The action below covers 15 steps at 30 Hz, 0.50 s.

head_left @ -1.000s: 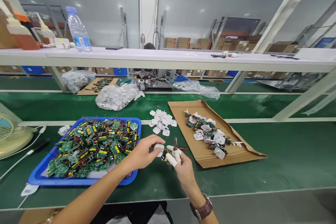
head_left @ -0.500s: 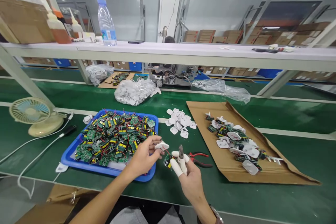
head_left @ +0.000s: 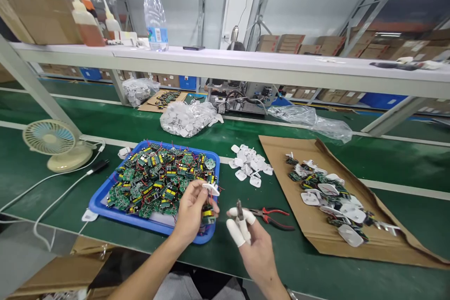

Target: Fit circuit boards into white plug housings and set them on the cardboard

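My left hand is closed on a white plastic plug cover, pinched between thumb and fingers over the right edge of the blue tray. Just below the cover, a small circuit board with a yellow-banded part sits against the fingers of the same hand. My right hand, with white covers on several fingertips, is closed round a small tool with a dark metal tip pointing up; its exact kind is unclear. Behind that hand, red-handled pliers lie on the green bench.
Circuit boards fill the tray. Loose white covers form a pile beyond my hands. At right, a cardboard sheet bears wired covers and boards. A fan stands left, bagged parts behind, and a shelf spans above.
The circuit board has gone from beside my right fingertips to my left hand. My hands are farther apart. The whole view has shifted slightly.
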Motion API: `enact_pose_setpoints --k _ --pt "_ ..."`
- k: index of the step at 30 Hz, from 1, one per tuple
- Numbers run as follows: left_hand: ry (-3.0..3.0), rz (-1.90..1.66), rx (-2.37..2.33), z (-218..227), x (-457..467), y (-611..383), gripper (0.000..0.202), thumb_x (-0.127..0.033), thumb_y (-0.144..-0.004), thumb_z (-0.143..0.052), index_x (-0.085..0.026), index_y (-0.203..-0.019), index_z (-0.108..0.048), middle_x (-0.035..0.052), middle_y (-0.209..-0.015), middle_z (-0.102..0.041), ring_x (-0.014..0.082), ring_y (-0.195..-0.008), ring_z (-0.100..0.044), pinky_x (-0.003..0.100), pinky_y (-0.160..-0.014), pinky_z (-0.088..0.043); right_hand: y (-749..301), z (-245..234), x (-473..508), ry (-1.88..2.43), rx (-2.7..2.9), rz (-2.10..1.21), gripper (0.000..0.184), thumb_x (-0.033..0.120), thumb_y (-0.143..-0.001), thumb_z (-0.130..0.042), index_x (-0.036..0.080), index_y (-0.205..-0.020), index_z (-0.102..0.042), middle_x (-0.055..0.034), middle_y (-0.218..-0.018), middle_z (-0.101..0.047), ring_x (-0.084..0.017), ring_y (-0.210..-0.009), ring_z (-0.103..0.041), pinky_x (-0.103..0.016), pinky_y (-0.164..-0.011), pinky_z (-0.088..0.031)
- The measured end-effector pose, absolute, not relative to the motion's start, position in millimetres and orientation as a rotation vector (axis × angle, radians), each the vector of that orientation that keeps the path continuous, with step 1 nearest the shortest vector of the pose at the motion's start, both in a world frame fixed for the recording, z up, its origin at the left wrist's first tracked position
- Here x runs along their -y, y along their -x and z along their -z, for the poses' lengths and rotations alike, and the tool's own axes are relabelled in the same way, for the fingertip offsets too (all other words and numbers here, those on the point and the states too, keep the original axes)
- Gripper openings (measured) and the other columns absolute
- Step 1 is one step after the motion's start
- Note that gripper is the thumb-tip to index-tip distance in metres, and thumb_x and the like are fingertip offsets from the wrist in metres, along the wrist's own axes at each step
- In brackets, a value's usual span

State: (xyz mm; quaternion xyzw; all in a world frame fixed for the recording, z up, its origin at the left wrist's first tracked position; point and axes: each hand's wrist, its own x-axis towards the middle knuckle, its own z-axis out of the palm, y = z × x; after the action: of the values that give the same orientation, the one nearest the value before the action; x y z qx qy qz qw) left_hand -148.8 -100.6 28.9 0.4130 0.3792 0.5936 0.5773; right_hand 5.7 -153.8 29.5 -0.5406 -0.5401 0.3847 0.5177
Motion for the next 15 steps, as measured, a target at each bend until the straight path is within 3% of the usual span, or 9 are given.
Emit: enact_pose_setpoints --k 2,5,7,10,12,15 --pt "-1.163 -1.342 -0.966 -29.5 104.8 155.7 0.031 -0.049 -0.094 -0.062 -0.020 -0.104 -0.061 0.0015 -0.085 -0.067 0.0090 -0.050 -0.060 0.021 -0.048 -0.048 -8.8 -34.1 149.7 1.303 1.295 -0.858 0.039 0.053 -0.082 -0.072 0.019 -0.103 -0.073 -0.0057 -0.089 -0.073 -0.017 -0.075 -0.067 -0.026 -0.070 -0.056" --pt "-1.468 -1.224 -0.999 -30.5 115.2 161.7 0.028 -0.044 -0.099 -0.055 -0.020 -0.102 -0.069 0.0072 -0.100 -0.067 0.0091 -0.053 -0.062 0.024 -0.052 -0.051 -10.0 -36.7 141.1 1.293 1.377 -0.873 0.041 0.050 -0.083 -0.071 0.019 -0.109 -0.072 -0.0046 -0.083 -0.072 -0.017 -0.071 -0.066 -0.026 -0.067 -0.056" --pt "-1.491 -1.212 -1.023 -30.5 121.7 162.4 0.027 -0.042 -0.099 -0.053 -0.021 -0.110 -0.067 0.0095 -0.111 -0.066 0.0096 -0.057 -0.064 0.024 -0.053 -0.052 -7.8 -33.6 137.0 1.291 1.444 -0.826 0.033 0.046 -0.087 -0.067 0.019 -0.106 -0.071 -0.0029 -0.077 -0.069 -0.015 -0.065 -0.063 -0.025 -0.061 -0.055" --pt "-1.332 -1.249 -1.145 -28.3 125.3 162.9 0.035 -0.042 -0.090 -0.068 -0.022 -0.117 -0.058 0.0105 -0.123 -0.062 0.0088 -0.058 -0.065 0.022 -0.050 -0.051 -3.3 -25.6 134.8 1.258 1.549 -0.546 0.016 0.033 -0.091 -0.060 0.021 -0.099 -0.068 -0.0034 -0.080 -0.068 -0.014 -0.065 -0.062 -0.025 -0.060 -0.054" --pt "-1.254 -1.236 -1.194 -26.0 123.7 164.7 0.039 -0.043 -0.079 -0.079 -0.019 -0.102 -0.058 0.0112 -0.128 -0.059 0.0071 -0.055 -0.064 0.021 -0.049 -0.050 -0.6 -22.3 134.5 1.162 1.641 -0.317 0.013 0.023 -0.091 -0.058 0.022 -0.101 -0.065 -0.0059 -0.088 -0.069 -0.016 -0.074 -0.065 -0.028 -0.066 -0.055" --pt "-1.184 -1.140 -1.158 -23.0 119.5 168.7 0.037 -0.045 -0.075 -0.081 -0.015 -0.079 -0.058 0.0124 -0.127 -0.058 0.0057 -0.052 -0.063 0.023 -0.050 -0.051 3.1 -22.0 133.4 0.992 1.745 -0.119 0.026 0.010 -0.089 -0.056 0.021 -0.111 -0.061 -0.0081 -0.095 -0.069 -0.019 -0.084 -0.067 -0.033 -0.073 -0.057"
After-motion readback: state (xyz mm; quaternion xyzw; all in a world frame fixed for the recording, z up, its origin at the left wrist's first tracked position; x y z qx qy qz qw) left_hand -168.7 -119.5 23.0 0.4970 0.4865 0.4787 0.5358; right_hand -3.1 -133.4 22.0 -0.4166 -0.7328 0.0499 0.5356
